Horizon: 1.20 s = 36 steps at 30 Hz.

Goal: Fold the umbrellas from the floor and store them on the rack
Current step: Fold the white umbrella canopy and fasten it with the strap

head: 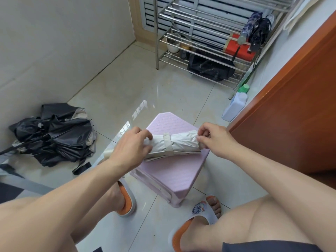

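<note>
Far left, a heap of black umbrellas (54, 135) lies unfolded on the tiled floor (127, 84) against the wall; how many are tangled in there I cannot tell, at least two by the look of the canopies. A loose black strap (81, 168) trails from the pile.

Moving in: the left hand (131, 144) curls its fingers around one end of a single white umbrella (178, 144), rolled up and cinched by one white strap (168, 143) around its middle. The umbrella lies across the top of one pink plastic stool (174, 166). The right hand (214, 139) pinches the fabric at the umbrella's other end, thumb and fingertips closed on the folds.

Below, two feet in white-and-orange slippers (127, 202); the right one carries a blue printed design, not readable.

Up at the back, one steel rack (203, 39) with several barred tiers. On it, at the right, two folded dark umbrellas (256, 31) lie together, touching, above a red box (240, 48). A black bag (211, 69) sits on the lowest tier, a white pot (173, 45) at the left end.

Right edge: one white jug with a green cap (236, 106) on the floor beside the orange-brown door (291, 115). No legible writing anywhere.
</note>
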Motion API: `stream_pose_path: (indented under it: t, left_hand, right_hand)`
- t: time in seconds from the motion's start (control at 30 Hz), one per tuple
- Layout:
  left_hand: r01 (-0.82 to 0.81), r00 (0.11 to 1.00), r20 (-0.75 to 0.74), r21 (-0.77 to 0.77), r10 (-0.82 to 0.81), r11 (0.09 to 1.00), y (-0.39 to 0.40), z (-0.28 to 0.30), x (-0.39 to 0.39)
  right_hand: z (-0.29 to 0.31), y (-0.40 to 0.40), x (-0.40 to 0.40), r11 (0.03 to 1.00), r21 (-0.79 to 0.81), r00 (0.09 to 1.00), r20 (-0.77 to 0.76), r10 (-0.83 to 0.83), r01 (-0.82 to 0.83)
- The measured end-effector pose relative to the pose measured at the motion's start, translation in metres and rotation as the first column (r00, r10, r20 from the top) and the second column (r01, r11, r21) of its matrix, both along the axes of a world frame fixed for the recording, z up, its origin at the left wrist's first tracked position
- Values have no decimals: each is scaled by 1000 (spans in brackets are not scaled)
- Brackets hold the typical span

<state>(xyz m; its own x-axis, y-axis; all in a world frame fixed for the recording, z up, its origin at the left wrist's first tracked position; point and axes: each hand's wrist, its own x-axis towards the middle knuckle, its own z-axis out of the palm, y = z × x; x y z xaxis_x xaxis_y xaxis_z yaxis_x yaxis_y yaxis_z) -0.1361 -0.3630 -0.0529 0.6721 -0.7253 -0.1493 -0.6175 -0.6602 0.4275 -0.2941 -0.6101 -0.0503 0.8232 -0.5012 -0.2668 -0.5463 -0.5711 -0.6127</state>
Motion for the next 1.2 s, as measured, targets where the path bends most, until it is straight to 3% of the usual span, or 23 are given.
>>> stream_pose_path:
  t: [0.27,0.43,0.6,0.8,0.93,1.2]
  left_hand:
    - [-8,999,-39,-23,7,1000,2,-8,1]
    - [-93,982,-162,17,94,996,0,-11,5]
    - [-250,905,-368,-50,214,967,0,-9,11]
    - [-295,865,-440,-58,241,954,0,-7,11]
    - [-368,784,-560,-74,267,927,-1,-4,14]
    - [-294,835,-509,-86,212,952,2,-3,13]
  right_hand:
    - [7,-6,2,1000,-9,999,-42,21,-21]
    - [5,-3,3,999,45,998,-59,30,-27]
    - [7,-2,5,995,95,998,-59,10,-4]
    - [10,-1,6,990,142,997,-73,-2,13]
    - [12,0,7,985,167,994,-105,-14,32]
    - [15,5,10,987,158,997,-78,-2,14]
